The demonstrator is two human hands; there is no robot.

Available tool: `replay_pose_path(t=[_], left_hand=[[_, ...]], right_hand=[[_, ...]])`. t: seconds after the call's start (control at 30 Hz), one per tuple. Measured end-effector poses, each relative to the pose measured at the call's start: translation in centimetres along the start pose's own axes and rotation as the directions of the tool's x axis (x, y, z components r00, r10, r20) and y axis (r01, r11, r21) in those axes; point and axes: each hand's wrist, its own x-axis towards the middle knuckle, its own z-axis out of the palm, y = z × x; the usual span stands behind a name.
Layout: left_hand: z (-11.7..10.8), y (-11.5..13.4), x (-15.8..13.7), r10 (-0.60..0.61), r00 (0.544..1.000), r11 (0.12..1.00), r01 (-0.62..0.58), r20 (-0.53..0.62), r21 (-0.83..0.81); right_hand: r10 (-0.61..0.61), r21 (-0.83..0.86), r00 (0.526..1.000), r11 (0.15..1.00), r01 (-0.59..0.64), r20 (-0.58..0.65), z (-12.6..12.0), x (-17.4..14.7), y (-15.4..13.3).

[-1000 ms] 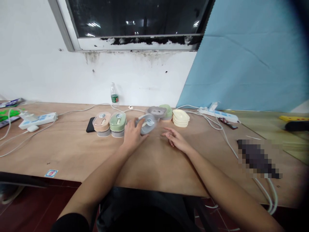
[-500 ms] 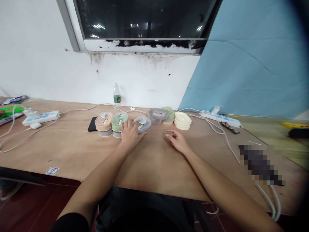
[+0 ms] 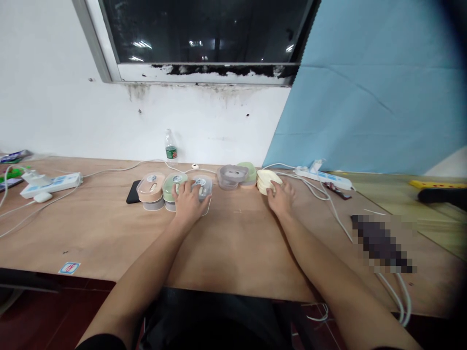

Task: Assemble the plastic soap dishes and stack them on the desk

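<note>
My left hand [image 3: 190, 200] lies over the front of a grey lunch box [image 3: 205, 183] with a clear lid, its thumb at the box's right side. Its other fingers reach across to a green-lidded lunch box [image 3: 170, 187] standing against the grey one. To the left of these stands a pink-topped lunch box [image 3: 150, 186] with a grey base. My right hand [image 3: 282, 197] is closed around the right side of a stack of cream bowls [image 3: 265, 181], thumb at the front. The stack leans a little; the far fingers are blurred.
A grey container [image 3: 229, 176] and a green one [image 3: 248, 170] stand left of the bowls. Behind are a plastic bottle [image 3: 170, 148] and white cables. A phone [image 3: 133, 192] lies at left. Power strips [image 3: 62, 184] rest on both sides; a blurred dark object [image 3: 381, 243] lies right.
My left hand has moved the grey lunch box left, square against the green one. My right hand has moved up and right from the bare table to the bowls and taken hold of them.
</note>
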Motion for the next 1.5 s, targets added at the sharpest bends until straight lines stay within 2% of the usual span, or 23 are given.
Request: replay_pose_path(t=[0.1,0.27,0.4,0.53,0.6,0.63,0.67,0.73,0.77,0.8,0.87,0.93,1.0,1.07,1.2,1.33,1.4,1.5], left_hand=[[0.4,-0.2,0.1,-0.001,0.999,1.0,0.001,-0.038,0.008],[1.2,-0.4,-0.1,0.034,0.986,0.999,-0.028,-0.161,0.043],[1.0,0.4,-0.8,0.216,0.957,0.975,-0.22,-0.194,0.002],[0.9,1.7,-1.8,0.447,0.884,0.883,-0.46,-0.135,-0.092],[0.9,2.4,-2.2,0.528,0.842,0.83,-0.54,-0.112,-0.14],[1.0,2.6,-2.3,0.56,0.823,0.808,-0.567,-0.092,-0.162],[1.1,2.9,-2.4,0.588,0.806,0.787,-0.589,-0.064,-0.183],[1.4,3.1,-2.6,0.634,0.773,0.757,-0.614,0.025,-0.221],[1.7,3.1,-2.7,0.652,0.754,0.748,-0.621,0.082,-0.236],[2.1,3.0,-2.8,0.666,0.732,0.741,-0.626,0.143,-0.245],[2.9,2.8,-3.1,0.683,0.684,0.731,-0.634,0.258,-0.253],[3.6,2.6,-3.3,0.684,0.646,0.727,-0.641,0.339,-0.245],[4.1,2.7,-3.5,0.676,0.635,0.73,-0.646,0.374,-0.223],[4.3,3.1,-3.6,0.664,0.646,0.738,-0.647,0.376,-0.191],[4.1,4.0,-3.6,0.653,0.661,0.75,-0.633,0.368,-0.193],[4.2,4.3,-3.8,0.678,0.638,0.733,-0.625,0.365,-0.27],[4.4,4.4,-4.0,0.685,0.635,0.728,-0.614,0.357,-0.305],[4.6,4.3,-4.1,0.696,0.637,0.718,-0.607,0.331,-0.342]], right_hand=[[-0.039,-0.018,0.999,0.999,0.04,0.025,0.0,-0.2,0.0],[-0.132,-0.016,0.991,0.991,0.131,-0.028,-0.6,-0.4,-0.4],[-0.202,0.019,0.972,0.978,0.206,-0.123,-2.0,-1.3,-2.1],[-0.352,0.14,0.922,0.917,0.374,-0.162,-4.2,-3.9,-4.3],[-0.5,0.25,0.861,0.826,0.506,-0.093,-5.2,-5.6,-5.2],[-0.594,0.319,0.804,0.759,0.568,-0.017,-5.7,-6.4,-5.5],[-0.682,0.393,0.728,0.69,0.608,0.069,-6.1,-7.1,-5.7],[-0.79,0.525,0.575,0.588,0.615,0.211,-6.5,-8.0,-5.9],[-0.808,0.567,0.536,0.568,0.597,0.246,-6.5,-8.2,-5.9],[-0.806,0.589,0.533,0.568,0.575,0.257,-6.4,-8.2,-5.8],[-0.758,0.585,0.611,0.609,0.535,0.231,-5.6,-7.7,-5.5],[-0.66,0.53,0.729,0.69,0.493,0.182,-4.3,-6.7,-5.1],[-0.53,0.452,0.839,0.782,0.428,0.124,-2.7,-5.3,-4.8],[-0.424,0.391,0.903,0.845,0.366,0.071,-1.1,-3.8,-4.6],[-0.339,0.256,0.941,0.91,0.326,0.004,1.9,-0.9,-5.0],[-0.368,0.101,0.929,0.926,0.363,0.045,3.9,1.1,-5.8],[-0.385,0.088,0.921,0.921,0.38,0.052,4.5,1.4,-6.0],[-0.365,0.155,0.931,0.92,0.359,0.01,4.7,1.3,-6.0]])
